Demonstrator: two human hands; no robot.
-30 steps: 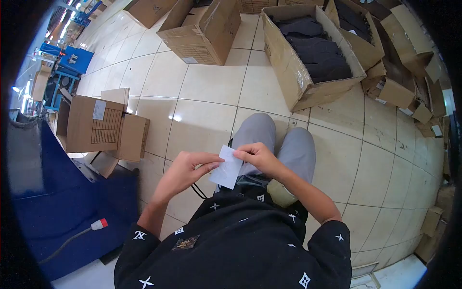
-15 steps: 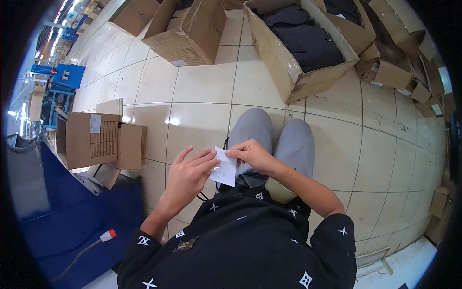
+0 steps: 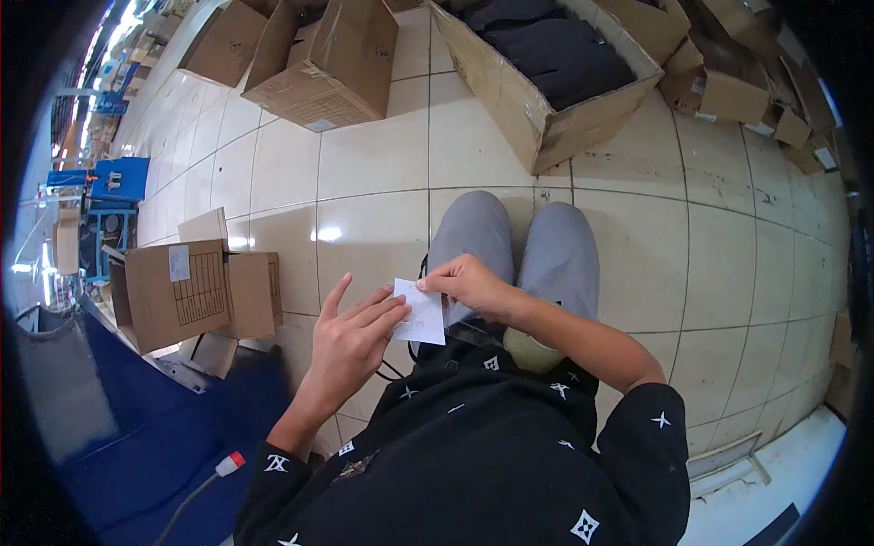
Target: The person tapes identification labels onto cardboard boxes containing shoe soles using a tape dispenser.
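Observation:
A small white paper slip (image 3: 421,318) with faint handwritten marks is held above my lap. My right hand (image 3: 469,287) pinches its upper right corner between thumb and fingers. On the slip's left side, my left hand (image 3: 350,341) has its fingertips over the paper, with one finger raised away; the thumb is hidden. Beneath the slip are my knees in grey trousers (image 3: 473,232) and the hem of a black patterned shirt (image 3: 492,428).
A large carton (image 3: 505,105) of dark folded pieces stands ahead, beside another open carton (image 3: 350,73). More cartons (image 3: 728,91) line the right. At left are a tipped carton (image 3: 173,291), a blue surface (image 3: 164,428) and a cable with a red-and-white plug (image 3: 229,464). Tiled floor (image 3: 628,246) lies around me.
The view has shifted slightly, so the cartons ahead sit higher and further left. Both hands stay at the slip, which is tilted a little differently.

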